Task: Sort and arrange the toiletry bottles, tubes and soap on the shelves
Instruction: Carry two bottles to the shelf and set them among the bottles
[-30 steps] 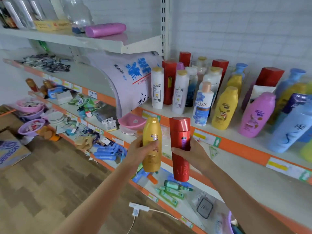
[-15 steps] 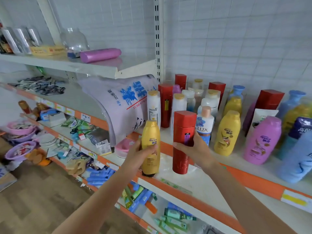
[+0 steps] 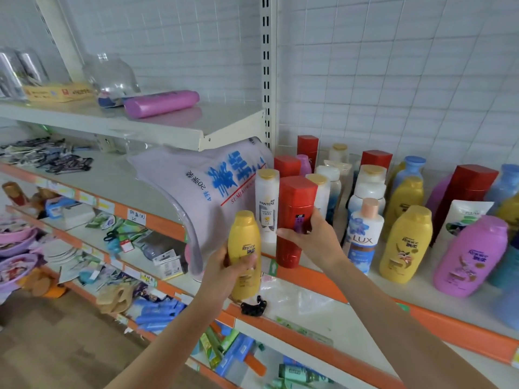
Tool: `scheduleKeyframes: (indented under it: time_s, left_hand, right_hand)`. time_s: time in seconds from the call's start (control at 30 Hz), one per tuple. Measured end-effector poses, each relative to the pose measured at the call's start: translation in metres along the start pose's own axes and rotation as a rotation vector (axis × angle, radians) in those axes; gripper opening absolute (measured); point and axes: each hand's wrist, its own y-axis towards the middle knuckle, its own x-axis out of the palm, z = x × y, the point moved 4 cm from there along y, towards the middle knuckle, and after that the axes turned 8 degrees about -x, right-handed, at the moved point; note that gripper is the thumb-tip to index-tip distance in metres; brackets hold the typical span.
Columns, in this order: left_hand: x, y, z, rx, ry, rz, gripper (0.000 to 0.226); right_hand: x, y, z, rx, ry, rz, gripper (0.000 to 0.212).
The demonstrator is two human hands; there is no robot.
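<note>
Placing step: right hand (image 3: pixel 314 242) grips the red bottle (image 3: pixel 295 217) at the shelf (image 3: pixel 323 279) front; left hand (image 3: pixel 224 272) grips the yellow Rejoice bottle (image 3: pixel 243 248). Next, stand each among its like.

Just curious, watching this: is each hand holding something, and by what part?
Left hand grips the yellow Rejoice bottle around its middle. Right hand grips the tall red bottle around its middle.
</note>
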Motion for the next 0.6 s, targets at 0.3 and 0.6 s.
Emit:
scheduleKeyframes:
  time_s: [0.3, 0.6]
  left_hand:
    - [-0.011, 0.012, 0.003, 0.014, -0.043, -0.042, 0.027]
    - [-0.006, 0.023, 0.005, 0.022, 0.023, -0.141, 0.027]
  right_hand:
    - [0.045, 0.037, 0.009, -0.015, -0.157, 0.099, 0.061]
    - [0.047, 0.047, 0.016, 0.050, -0.252, 0.045, 0.055]
